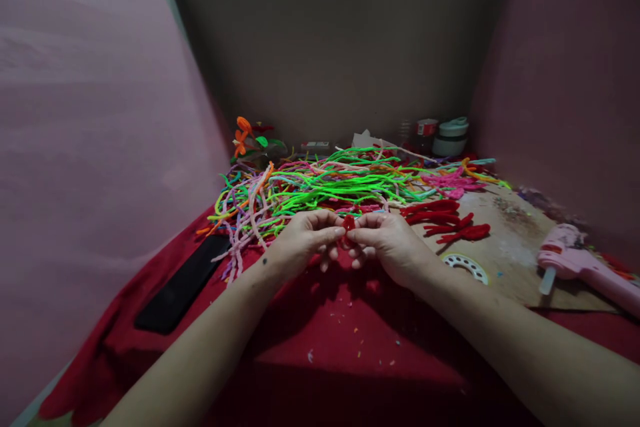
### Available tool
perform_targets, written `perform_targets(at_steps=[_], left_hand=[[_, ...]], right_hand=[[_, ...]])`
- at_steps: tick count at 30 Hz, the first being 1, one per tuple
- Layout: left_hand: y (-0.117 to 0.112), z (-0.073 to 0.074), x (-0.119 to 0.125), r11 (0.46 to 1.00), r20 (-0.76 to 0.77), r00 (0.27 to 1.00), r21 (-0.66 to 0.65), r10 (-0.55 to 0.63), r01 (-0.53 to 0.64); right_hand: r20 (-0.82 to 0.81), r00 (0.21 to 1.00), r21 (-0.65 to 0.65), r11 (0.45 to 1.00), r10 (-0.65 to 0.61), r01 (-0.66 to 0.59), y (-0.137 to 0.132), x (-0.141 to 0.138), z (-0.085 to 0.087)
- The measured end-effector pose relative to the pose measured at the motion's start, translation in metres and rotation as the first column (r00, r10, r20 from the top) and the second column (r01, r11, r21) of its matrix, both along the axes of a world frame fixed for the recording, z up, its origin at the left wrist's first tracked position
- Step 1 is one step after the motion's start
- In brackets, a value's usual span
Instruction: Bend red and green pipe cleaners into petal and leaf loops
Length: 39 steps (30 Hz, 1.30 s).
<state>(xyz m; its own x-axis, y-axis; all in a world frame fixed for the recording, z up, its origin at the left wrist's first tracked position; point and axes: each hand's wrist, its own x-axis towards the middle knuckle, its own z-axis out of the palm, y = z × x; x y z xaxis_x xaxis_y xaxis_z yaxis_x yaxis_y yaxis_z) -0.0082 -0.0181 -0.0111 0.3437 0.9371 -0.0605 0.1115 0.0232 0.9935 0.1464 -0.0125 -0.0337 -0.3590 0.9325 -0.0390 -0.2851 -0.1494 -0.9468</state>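
Note:
Between my fingertips is a small piece of red pipe cleaner (349,223), bent into what looks like a loop. My left hand (316,235) pinches it from the left with thumb and forefinger. From the other side my right hand (379,237) grips it the same way, and the fingers partly hide its shape. Right behind my hands lies a large heap of pipe cleaners (345,185) in green, pink, orange and other colours. Several red bent pipe cleaners (450,219) rest just right of my right hand.
A black phone-like slab (183,285) lies at left on the red cloth (320,340). At right, a pink glue gun (575,260) and a white ring with holes (465,267) rest on a brown board (520,247). An orange pipe-cleaner flower (242,137) and a lidded container (451,137) stand behind.

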Motion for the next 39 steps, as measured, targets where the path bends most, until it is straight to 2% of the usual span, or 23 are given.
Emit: perform_targets(at_steps=[4,6,13,18,21,25,30,35,39], left_hand=[[0.003,-0.001,-0.006,0.989,0.046,0.996,-0.124,-0.074,0.080],[0.004,-0.001,-0.007,0.990,0.014,0.997,-0.115,-0.081,0.082],[0.002,0.004,-0.002,0.997,-0.033,0.999,-0.073,0.016,-0.019],[0.000,0.003,0.000,0.998,-0.043,0.999,-0.061,0.014,-0.017],[-0.001,0.002,0.000,0.999,-0.007,0.999,-0.005,0.051,-0.051],[-0.004,0.002,0.004,0.989,0.035,0.994,0.098,0.106,-0.109],[-0.011,0.002,0.012,0.955,-0.105,0.977,0.253,0.185,-0.154],[-0.012,-0.001,0.012,0.899,-0.275,0.939,0.432,0.204,-0.069],[-0.012,-0.003,0.009,0.855,-0.357,0.911,0.519,0.208,0.008]], right_hand=[[-0.005,1.000,-0.045,0.999,-0.028,0.028,0.002,0.001,0.000],[0.004,1.000,-0.051,0.998,-0.026,0.026,0.002,0.001,0.000],[0.030,0.998,-0.056,0.997,-0.052,0.053,0.000,0.000,0.003],[0.060,0.996,0.007,0.998,-0.059,0.058,0.000,0.001,0.003],[0.074,0.995,0.054,0.996,-0.069,0.065,0.001,0.002,0.002],[0.117,0.990,0.051,0.996,-0.076,0.071,-0.001,0.001,0.004],[0.132,0.989,0.001,0.998,-0.065,0.065,-0.002,0.000,0.004],[0.153,0.987,-0.040,0.998,-0.051,0.058,-0.001,0.001,0.001],[0.132,0.991,-0.060,0.998,-0.029,0.037,-0.001,0.002,0.001]])
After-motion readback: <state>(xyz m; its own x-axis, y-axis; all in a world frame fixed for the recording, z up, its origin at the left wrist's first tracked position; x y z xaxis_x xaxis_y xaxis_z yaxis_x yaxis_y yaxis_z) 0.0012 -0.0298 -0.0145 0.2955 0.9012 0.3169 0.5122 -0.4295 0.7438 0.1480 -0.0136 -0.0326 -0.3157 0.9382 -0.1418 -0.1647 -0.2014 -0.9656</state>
